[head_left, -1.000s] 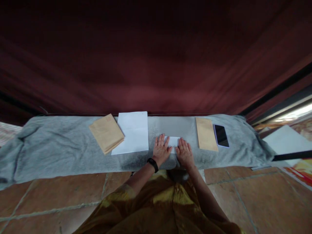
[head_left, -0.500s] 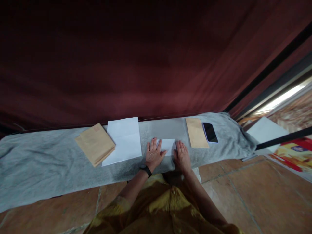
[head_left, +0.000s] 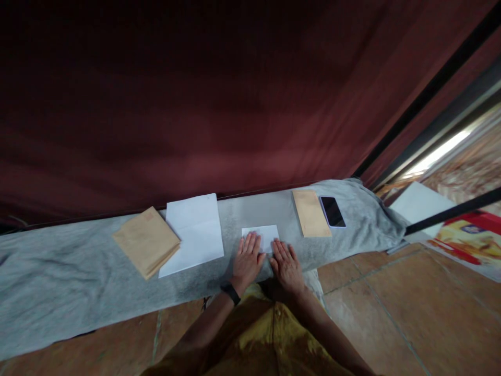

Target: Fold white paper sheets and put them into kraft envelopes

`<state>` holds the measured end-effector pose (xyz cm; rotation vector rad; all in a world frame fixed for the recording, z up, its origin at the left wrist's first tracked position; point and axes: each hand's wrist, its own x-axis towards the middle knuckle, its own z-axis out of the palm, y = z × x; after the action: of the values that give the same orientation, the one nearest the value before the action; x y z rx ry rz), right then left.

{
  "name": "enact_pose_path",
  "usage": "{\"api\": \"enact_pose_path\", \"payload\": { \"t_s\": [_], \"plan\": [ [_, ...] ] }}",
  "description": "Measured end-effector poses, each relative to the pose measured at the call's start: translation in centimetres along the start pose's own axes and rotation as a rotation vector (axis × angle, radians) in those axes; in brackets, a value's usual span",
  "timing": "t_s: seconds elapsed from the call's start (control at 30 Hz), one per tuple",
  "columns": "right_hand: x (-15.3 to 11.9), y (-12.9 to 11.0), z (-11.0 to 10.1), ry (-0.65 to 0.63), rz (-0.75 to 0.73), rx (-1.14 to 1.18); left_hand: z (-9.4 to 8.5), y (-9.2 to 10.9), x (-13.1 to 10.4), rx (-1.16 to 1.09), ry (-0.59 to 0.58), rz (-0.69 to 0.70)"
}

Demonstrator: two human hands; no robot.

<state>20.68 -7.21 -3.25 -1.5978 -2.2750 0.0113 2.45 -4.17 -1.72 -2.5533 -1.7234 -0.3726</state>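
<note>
A small folded white paper (head_left: 266,233) lies on the grey cloth (head_left: 250,209) in front of me. My left hand (head_left: 247,261) rests flat on its left part, with a dark band at the wrist. On the paper's lower right corner lie the fingertips of my right hand (head_left: 287,265), palm down. Neither hand grips anything. To the left are larger white sheets (head_left: 199,230), partly overlapped by a stack of brown envelopes (head_left: 146,240). A single brown envelope (head_left: 312,213) lies to the right, beside a phone (head_left: 333,211).
Behind the cloth-covered surface hangs a dark red curtain (head_left: 235,130). Black bars (head_left: 450,213) cross the right side. Beyond them are a white sheet (head_left: 420,206) and a red and yellow package (head_left: 473,240). Below is a tiled floor (head_left: 391,297).
My right hand has moved left from beside the small paper onto its lower right corner. My left hand has shifted slightly down on the paper. The whole view has shifted a little.
</note>
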Motion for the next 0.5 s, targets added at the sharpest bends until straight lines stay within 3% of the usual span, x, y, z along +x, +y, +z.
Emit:
{"api": "enact_pose_path", "payload": {
  "t_s": [0.07, 0.2, 0.5],
  "plan": [
    [0.0, 0.0, -0.2, -0.001, -0.003, 0.0, 0.1, 1.0, -1.3, -0.027, -0.026, 0.1],
    [0.0, -0.1, -0.6, -0.009, -0.009, 0.012, -0.1, 2.0, -3.1, -0.036, -0.053, 0.11],
    [0.9, -2.2, -0.7, -0.033, -0.076, 0.127, -0.4, 1.5, -3.3, 0.001, -0.08, 0.094]
  ]
}}
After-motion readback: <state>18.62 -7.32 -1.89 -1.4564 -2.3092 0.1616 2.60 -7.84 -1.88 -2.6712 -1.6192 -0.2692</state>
